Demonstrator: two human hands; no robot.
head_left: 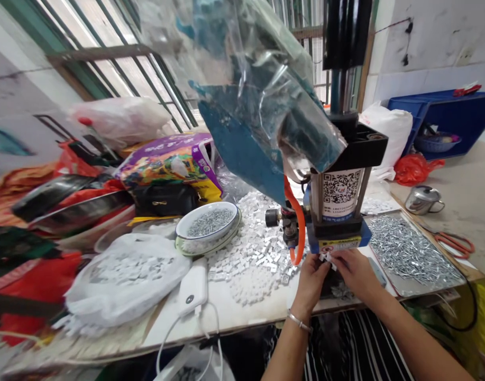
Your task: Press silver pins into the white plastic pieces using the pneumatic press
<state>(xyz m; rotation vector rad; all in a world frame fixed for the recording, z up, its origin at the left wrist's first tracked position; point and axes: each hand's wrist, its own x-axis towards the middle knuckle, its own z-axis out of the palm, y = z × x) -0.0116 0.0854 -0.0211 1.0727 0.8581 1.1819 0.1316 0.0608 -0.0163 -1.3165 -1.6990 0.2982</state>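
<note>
Under the head of a pneumatic press (339, 211), both hands are close together. My left hand (314, 272), with a bracelet on the wrist, pinches at a small white piece (325, 257). My right hand (355, 270) reaches the same spot from the right, its fingers pressed together; what they hold is too small to make out. Small white plastic parts (262, 243) lie in a spread heap left of the press. On the right, a tray (414, 293) holds metal pins.
A white bowl of pins (230, 236), a power bank (193, 288) with cables and a plastic bag of white parts (127, 301) are on the left. Scissors (460, 246) and a metal cup (422, 200) lie to the right. An orange hose (301, 227) hangs beside the press.
</note>
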